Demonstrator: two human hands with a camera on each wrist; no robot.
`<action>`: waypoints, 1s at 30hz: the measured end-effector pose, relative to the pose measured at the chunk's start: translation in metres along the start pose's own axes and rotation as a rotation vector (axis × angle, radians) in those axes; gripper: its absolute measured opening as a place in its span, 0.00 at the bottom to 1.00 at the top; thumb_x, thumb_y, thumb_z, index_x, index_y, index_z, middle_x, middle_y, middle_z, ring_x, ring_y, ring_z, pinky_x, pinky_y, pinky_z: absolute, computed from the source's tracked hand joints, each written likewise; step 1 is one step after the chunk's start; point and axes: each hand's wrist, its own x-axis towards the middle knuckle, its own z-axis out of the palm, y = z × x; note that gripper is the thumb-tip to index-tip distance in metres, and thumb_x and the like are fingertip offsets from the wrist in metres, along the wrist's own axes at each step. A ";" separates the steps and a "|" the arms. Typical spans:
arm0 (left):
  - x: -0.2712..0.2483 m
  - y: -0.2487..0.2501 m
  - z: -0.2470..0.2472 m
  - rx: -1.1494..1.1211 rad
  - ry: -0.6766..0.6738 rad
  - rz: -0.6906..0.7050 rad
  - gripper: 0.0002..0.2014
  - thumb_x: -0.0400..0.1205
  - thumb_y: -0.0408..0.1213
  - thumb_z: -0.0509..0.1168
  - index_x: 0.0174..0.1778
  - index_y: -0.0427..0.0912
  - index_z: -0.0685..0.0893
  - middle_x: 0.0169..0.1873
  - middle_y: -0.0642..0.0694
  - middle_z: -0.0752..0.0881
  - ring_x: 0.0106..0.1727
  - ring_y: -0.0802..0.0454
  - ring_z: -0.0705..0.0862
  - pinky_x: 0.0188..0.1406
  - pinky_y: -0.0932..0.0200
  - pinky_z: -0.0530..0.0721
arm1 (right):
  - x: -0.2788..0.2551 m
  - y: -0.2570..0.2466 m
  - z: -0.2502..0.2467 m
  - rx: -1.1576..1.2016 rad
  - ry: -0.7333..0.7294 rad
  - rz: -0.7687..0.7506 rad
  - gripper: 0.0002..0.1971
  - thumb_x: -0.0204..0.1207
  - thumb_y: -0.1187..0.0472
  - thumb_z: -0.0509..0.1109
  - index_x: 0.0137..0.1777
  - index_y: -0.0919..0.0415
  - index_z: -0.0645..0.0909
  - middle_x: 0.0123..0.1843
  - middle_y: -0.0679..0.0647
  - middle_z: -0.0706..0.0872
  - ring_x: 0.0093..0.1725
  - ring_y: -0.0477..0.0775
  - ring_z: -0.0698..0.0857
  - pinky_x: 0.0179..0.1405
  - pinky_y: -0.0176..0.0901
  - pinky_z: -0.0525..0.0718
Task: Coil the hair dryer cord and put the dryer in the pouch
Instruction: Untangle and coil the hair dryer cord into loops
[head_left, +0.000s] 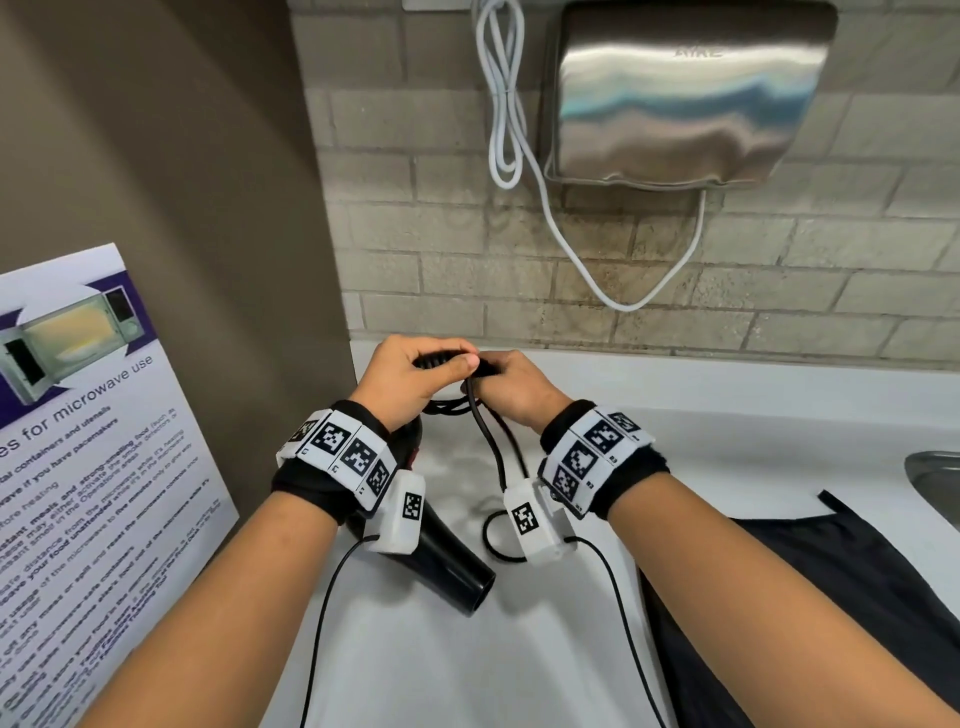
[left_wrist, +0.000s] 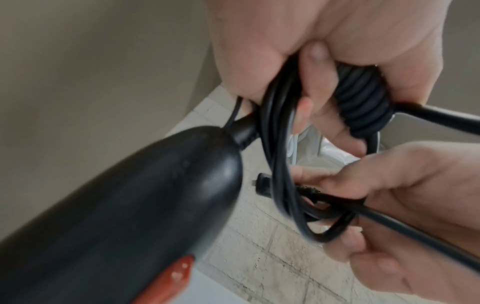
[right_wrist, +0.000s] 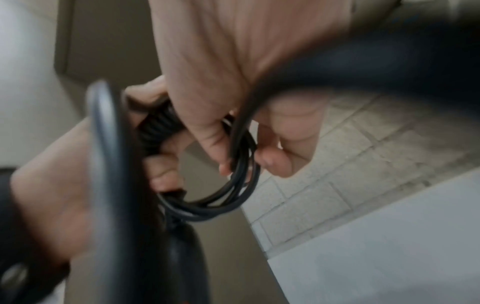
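Cord (head_left: 500, 457) is being gathered into loops above the white tabletop (head_left: 727, 415), and both hands are meeting at roughly 12 o'clock of the dryer to do it. Left hand (head_left: 402, 379) is curling its fingers round the bundled loops and the tight windings at their top, which is keeping the finished turns from springing apart; in the left wrist view those windings (left_wrist: 363, 102) are sitting stacked like a spring under its fingers (left_wrist: 315, 67). Right hand (head_left: 511, 387) is pinching a strand beside the bundle, apparently feeding the slack that is trailing down toward 6 o'clock. Hair dryer (head_left: 441, 561) is hanging or resting low under the left wrist, nozzle pointing to about 4 o'clock, so its weight is likely keeping the cord taut for winding. Dark pouch (head_left: 831, 597) is lying flat at 3 o'clock of the dryer, near enough for the next step, I judge. Some cord is not yet coiled.
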 end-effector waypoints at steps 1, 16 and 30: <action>0.000 -0.001 -0.001 0.002 0.010 0.005 0.11 0.75 0.26 0.69 0.53 0.37 0.86 0.30 0.67 0.88 0.40 0.71 0.86 0.46 0.77 0.78 | -0.002 -0.001 -0.004 0.070 0.003 0.007 0.16 0.73 0.73 0.61 0.54 0.59 0.84 0.37 0.47 0.82 0.35 0.42 0.78 0.33 0.28 0.74; -0.009 -0.002 -0.007 -0.205 0.183 -0.109 0.07 0.78 0.29 0.66 0.39 0.44 0.87 0.24 0.52 0.81 0.18 0.60 0.63 0.20 0.67 0.60 | 0.003 0.094 -0.068 0.141 0.510 0.161 0.14 0.74 0.66 0.69 0.32 0.53 0.71 0.40 0.58 0.78 0.33 0.56 0.76 0.34 0.41 0.78; -0.016 -0.005 -0.026 -0.372 0.343 -0.167 0.10 0.80 0.34 0.64 0.37 0.47 0.90 0.18 0.53 0.75 0.17 0.59 0.65 0.17 0.69 0.66 | -0.021 0.150 -0.073 -0.456 0.186 0.571 0.19 0.80 0.55 0.63 0.64 0.68 0.78 0.62 0.66 0.83 0.57 0.64 0.82 0.47 0.45 0.80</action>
